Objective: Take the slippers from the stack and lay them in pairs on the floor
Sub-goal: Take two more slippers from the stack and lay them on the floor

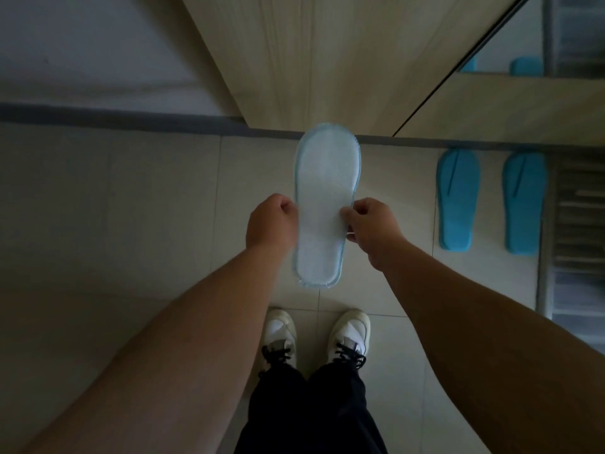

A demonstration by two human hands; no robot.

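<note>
I hold a pale white slipper stack (322, 198) with light-blue edging flat in the air above the tiled floor, its sole side up and toe pointing away from me. My left hand (270, 222) pinches its left edge and my right hand (371, 229) pinches its right edge at mid-length. I cannot tell how many slippers are in the stack. Two bright blue slippers (458, 198) (523, 201) lie side by side as a pair on the floor to the right, toes toward the wall.
A light wooden cabinet (327, 60) stands straight ahead, with a mirror (523, 44) on the right reflecting the blue pair. A metal rack (576, 240) borders the right edge. My feet in white shoes (314, 339) stand on beige tiles (131, 208).
</note>
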